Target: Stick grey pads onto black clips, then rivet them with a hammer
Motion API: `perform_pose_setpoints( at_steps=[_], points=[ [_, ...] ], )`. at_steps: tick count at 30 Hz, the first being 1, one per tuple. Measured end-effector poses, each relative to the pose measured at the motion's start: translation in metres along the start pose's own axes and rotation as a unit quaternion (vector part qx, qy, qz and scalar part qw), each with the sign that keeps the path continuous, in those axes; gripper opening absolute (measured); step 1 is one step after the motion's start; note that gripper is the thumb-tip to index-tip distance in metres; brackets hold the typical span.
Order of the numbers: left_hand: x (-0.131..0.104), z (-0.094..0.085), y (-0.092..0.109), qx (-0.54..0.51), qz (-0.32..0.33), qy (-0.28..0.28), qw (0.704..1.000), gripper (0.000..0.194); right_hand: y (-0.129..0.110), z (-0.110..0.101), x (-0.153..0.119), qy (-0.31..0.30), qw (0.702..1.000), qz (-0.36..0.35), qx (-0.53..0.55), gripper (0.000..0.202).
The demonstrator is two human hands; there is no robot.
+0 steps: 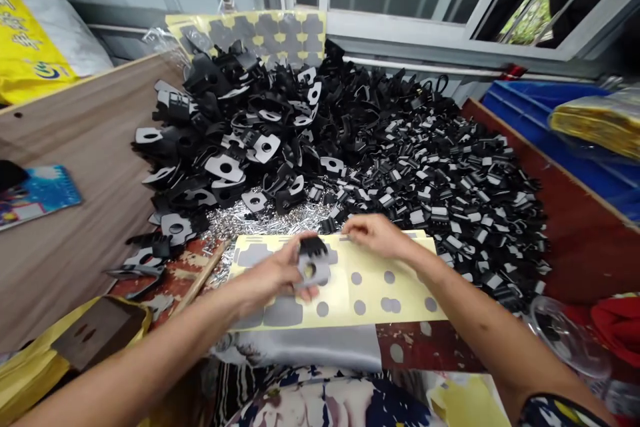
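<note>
My left hand grips a black plastic part with a grey sticker face that has a round hole in it. It is held over a yellow backing sheet bearing grey die-cut stickers. To the right, my right hand is closed in a pinch above the sheet's far edge, by the small black clips. Whatever is between its fingertips is hidden. Silvery metal pins are heaped just beyond the sheet. Behind them rises a pile of larger black parts with grey faces.
Another sticker sheet leans at the back beneath the window. A wooden board borders the left side, with a wooden stick near the sheet. At right are a blue crate and a clear plastic container.
</note>
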State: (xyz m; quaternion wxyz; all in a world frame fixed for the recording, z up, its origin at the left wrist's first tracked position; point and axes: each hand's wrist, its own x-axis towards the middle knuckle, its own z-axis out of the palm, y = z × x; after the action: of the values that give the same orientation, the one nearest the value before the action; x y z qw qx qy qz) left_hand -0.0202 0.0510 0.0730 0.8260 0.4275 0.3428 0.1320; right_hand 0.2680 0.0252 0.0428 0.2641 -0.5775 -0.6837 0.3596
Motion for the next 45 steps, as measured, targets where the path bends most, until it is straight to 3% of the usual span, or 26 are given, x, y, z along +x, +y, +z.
perform_pose_setpoints(
  at_steps=[2, 4, 6, 7, 9, 11, 13, 15, 18, 21, 23, 25, 28, 29, 31, 34, 36, 38, 42, 45],
  points=[
    [-0.003, -0.011, 0.061, -0.006, 0.148, 0.085, 0.985, 0.098, 0.008, -0.038, 0.040, 0.160, 0.982, -0.008, -0.100, 0.013],
    [-0.008, -0.019, 0.113, -0.052, 0.316, 0.166, 0.933, 0.078, 0.013, -0.074, 0.084, 0.263, 0.955, 0.008, -0.139, 0.014],
    [-0.010, -0.024, 0.135, -0.078, 0.393, 0.182, 0.898, 0.065, 0.014, -0.101, 0.128, 0.328, 0.930, 0.013, -0.163, 0.019],
    [-0.008, -0.024, 0.132, -0.075, 0.387, 0.168, 0.903, 0.062, 0.012, -0.110, 0.149, 0.348, 0.921, 0.011, -0.172, 0.021],
    [0.003, -0.024, 0.099, -0.048, 0.298, 0.116, 0.946, 0.055, 0.008, -0.118, 0.187, 0.373, 0.910, 0.000, -0.183, 0.029],
    [0.020, -0.019, 0.045, -0.034, 0.143, 0.065, 0.987, 0.034, 0.003, -0.116, 0.219, 0.372, 0.906, -0.001, -0.203, 0.041],
    [0.036, -0.013, -0.012, -0.065, 0.039, 0.049, 0.996, 0.022, 0.000, -0.108, 0.239, 0.352, 0.907, 0.010, -0.232, 0.048],
    [0.047, -0.005, -0.056, -0.103, 0.031, 0.051, 0.993, 0.016, -0.001, -0.101, 0.245, 0.332, 0.908, 0.025, -0.254, 0.045],
    [0.052, 0.005, -0.086, -0.127, 0.073, 0.056, 0.988, 0.018, 0.000, -0.100, 0.224, 0.359, 0.892, 0.028, -0.275, 0.043],
    [0.050, 0.009, -0.084, -0.093, 0.087, 0.052, 0.990, 0.021, -0.002, -0.103, 0.171, 0.436, 0.848, -0.023, -0.300, 0.044],
    [0.047, 0.009, -0.075, -0.081, 0.098, 0.054, 0.990, 0.027, -0.006, -0.093, 0.125, 0.456, 0.843, -0.085, -0.272, 0.045],
    [0.043, 0.009, -0.065, -0.069, 0.136, 0.060, 0.986, 0.042, -0.015, -0.066, 0.075, 0.418, 0.874, -0.146, -0.201, 0.047],
    [0.036, 0.014, -0.056, -0.043, 0.190, 0.022, 0.981, 0.078, -0.033, 0.001, 0.011, 0.268, 0.942, -0.186, -0.074, 0.049],
    [0.033, 0.017, -0.057, -0.039, 0.186, -0.005, 0.982, 0.086, -0.038, 0.024, -0.006, 0.221, 0.956, -0.187, -0.038, 0.047],
    [0.029, 0.022, -0.061, -0.040, 0.147, -0.039, 0.988, 0.089, -0.043, 0.062, -0.030, 0.186, 0.964, -0.189, -0.005, 0.046],
    [0.027, 0.021, -0.067, -0.051, 0.113, 0.039, 0.992, 0.075, -0.032, 0.090, -0.048, 0.219, 0.967, -0.131, 0.022, 0.036],
    [0.029, 0.012, -0.067, -0.082, 0.125, 0.121, 0.981, 0.066, -0.016, 0.095, -0.053, 0.258, 0.964, -0.051, 0.045, 0.028],
    [0.034, 0.000, -0.065, -0.121, 0.138, 0.169, 0.968, 0.062, -0.001, 0.099, -0.056, 0.266, 0.962, 0.002, 0.052, 0.026],
    [0.048, -0.021, -0.066, -0.167, 0.127, 0.183, 0.960, 0.061, 0.016, 0.113, -0.058, 0.236, 0.971, 0.017, 0.031, 0.027],
    [0.055, -0.028, -0.072, -0.190, 0.130, 0.186, 0.955, 0.052, 0.018, 0.110, -0.063, 0.195, 0.975, 0.042, 0.094, 0.026]
  ],
)
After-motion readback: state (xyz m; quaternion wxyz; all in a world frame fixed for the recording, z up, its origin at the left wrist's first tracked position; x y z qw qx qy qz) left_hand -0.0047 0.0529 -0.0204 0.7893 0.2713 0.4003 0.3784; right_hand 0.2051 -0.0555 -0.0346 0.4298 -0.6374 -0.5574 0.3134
